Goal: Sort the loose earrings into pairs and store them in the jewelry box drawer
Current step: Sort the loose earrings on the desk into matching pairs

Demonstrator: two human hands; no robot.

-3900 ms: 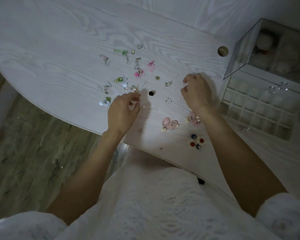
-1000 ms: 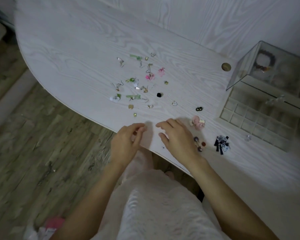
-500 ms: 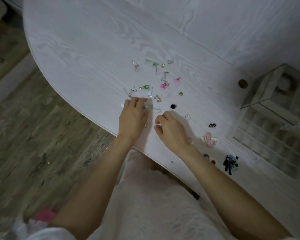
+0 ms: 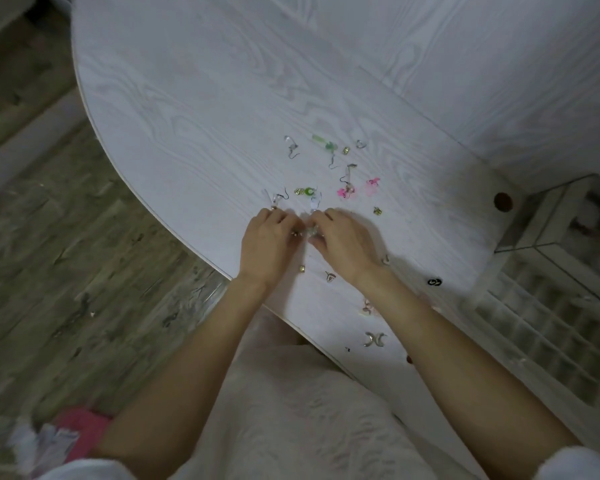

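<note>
Several loose earrings lie scattered on the white wood-grain table (image 4: 194, 109): a green one (image 4: 323, 143), a pink pair (image 4: 347, 192), a black one (image 4: 434, 282) and a silver pair (image 4: 374, 339). My left hand (image 4: 265, 244) and my right hand (image 4: 343, 242) meet at the near side of the scatter, fingertips pinched together over small pale earrings (image 4: 307, 232). What each finger holds is partly hidden. The jewelry box (image 4: 551, 233) stands at the right, its gridded drawer (image 4: 548, 327) pulled out.
The curved table edge (image 4: 174, 230) runs just left of my hands, with wood floor beyond it. A round brown hole cover (image 4: 503, 201) sits in the tabletop near the box. A pink object (image 4: 80, 427) lies on the floor at bottom left.
My right hand has moved left and forward to meet my left hand at the earrings. The view has shifted, so the jewelry box now sits further right.
</note>
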